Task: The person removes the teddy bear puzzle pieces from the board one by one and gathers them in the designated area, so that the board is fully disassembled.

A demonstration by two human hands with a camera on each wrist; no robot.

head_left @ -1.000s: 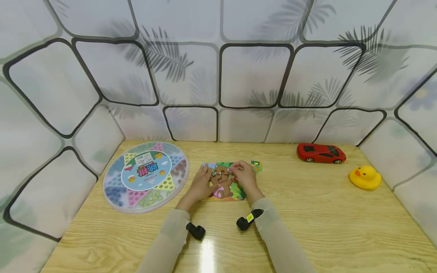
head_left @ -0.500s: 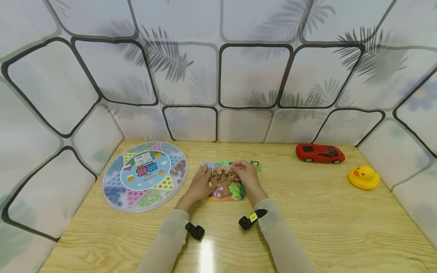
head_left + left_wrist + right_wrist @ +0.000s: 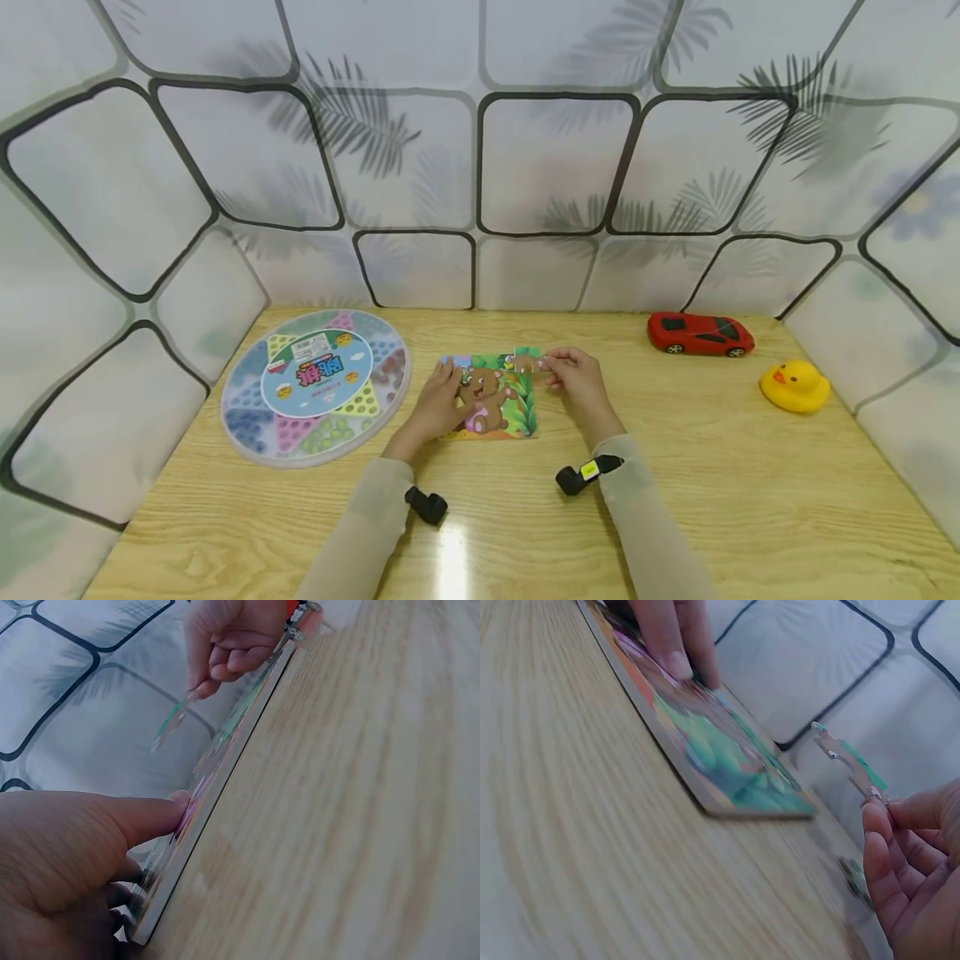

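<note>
A jigsaw puzzle board (image 3: 487, 421) with a brown bear and green leaves lies flat on the table in the head view. My left hand (image 3: 432, 408) rests on its left side, fingers spread, with the thumb (image 3: 154, 819) on the picture near the front edge. Beyond the board's upper right corner, my right hand (image 3: 581, 383) pinches a puzzle piece (image 3: 527, 364) in brown and green between thumb and fingertips. The right wrist view shows this piece raised above the table. Another small puzzle piece (image 3: 855, 879) lies on the table below my right hand, which hides it in the head view.
A round Chinese checkers set (image 3: 315, 387) lies on the left of the wooden table (image 3: 510, 533). Far right are a red toy car (image 3: 701, 334) and a yellow rubber duck (image 3: 795, 387). A patterned cloth wall (image 3: 555, 167) encloses the back and sides.
My right hand has moved right, off the bear's upper part, bringing the pinched piece to the board's upper right corner. My left hand has stayed on the board.
</note>
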